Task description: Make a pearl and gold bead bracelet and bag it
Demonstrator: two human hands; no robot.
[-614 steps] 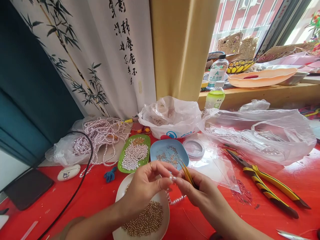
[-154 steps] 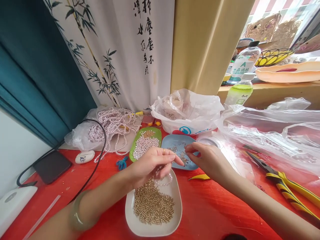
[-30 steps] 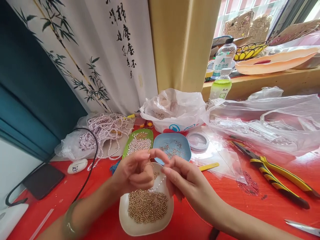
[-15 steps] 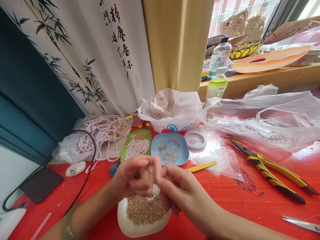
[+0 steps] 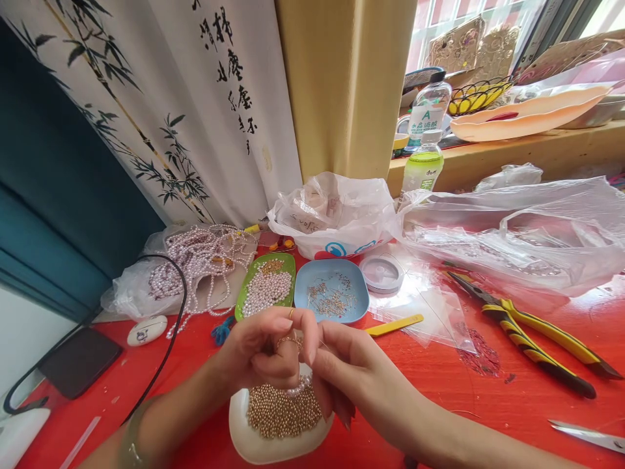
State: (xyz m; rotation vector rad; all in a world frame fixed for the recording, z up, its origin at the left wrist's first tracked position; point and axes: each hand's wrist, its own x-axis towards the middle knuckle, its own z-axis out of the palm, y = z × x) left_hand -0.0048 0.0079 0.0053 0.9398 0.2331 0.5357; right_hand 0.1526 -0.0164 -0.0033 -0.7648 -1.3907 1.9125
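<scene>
Both hands met over the white dish [image 5: 254,443]: the left hand [image 5: 258,352] was curled nearly closed, thumb and forefinger pinched on a short pearl strand [image 5: 295,389] that drooped to the heap of gold beads [image 5: 280,413], and the right hand [image 5: 349,371] had its fingertips pressed together against the left's, seemingly on something too fine to make out. A second before, a clear gap had shown between them and the strand hung free; five seconds back the right hand had been out at the blue tray [image 5: 305,306]. I took that to mean a small fitting had been fetched and was being worked onto the strand's end.

From the head camera, the red surface [image 5: 439,391] looked glossy and faintly streaked. The gold beads were tiny, round and metallic; the green tray [image 5: 288,260] held matte white pearls, the blue one thin wiry pins. Beyond lay crinkled clear plastic bags [image 5: 512,241], a tangle of pale pearl ropes [image 5: 200,257], yellow tweezers [image 5: 395,324] lying flat, and yellow-handled pliers [image 5: 532,342].
</scene>
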